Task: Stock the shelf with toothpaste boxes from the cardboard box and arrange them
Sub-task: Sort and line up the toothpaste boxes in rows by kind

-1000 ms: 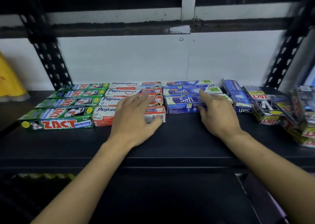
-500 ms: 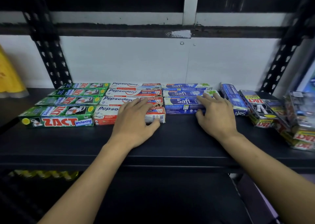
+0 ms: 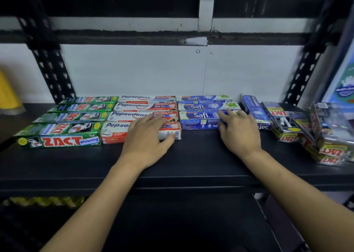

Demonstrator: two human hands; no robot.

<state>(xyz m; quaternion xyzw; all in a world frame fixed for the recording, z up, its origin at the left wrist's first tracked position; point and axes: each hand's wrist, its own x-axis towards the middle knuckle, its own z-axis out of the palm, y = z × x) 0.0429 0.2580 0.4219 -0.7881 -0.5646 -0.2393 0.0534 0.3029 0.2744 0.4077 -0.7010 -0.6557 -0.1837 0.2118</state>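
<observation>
**Squaring up the rows on the shelf**

The black shelf [image 3: 191, 161] already carries most of the stock. Left of the left hand lie four green ZACT boxes [image 3: 63, 134], one behind another. Under that hand are the red-and-white Pepsodent boxes [image 3: 134, 106], and under the right hand the blue Safi boxes [image 3: 201, 115].

Just right of the right hand one Safi box [image 3: 252, 108] lies askew. Beyond it sits a loose pile of dark ZACT packs [image 3: 287, 125]. The cardboard box is out of sight.

The left hand [image 3: 147, 138] lies flat on the front Pepsodent boxes, thumb against the front face. The right hand [image 3: 239, 132] rests with spread fingers on the front Safi box. Neither grasps anything.

This looks like the arranging step. Next, I'd guess, the right hand must turn the crooked Safi box and slide it in line without nudging the tidy rows.
</observation>
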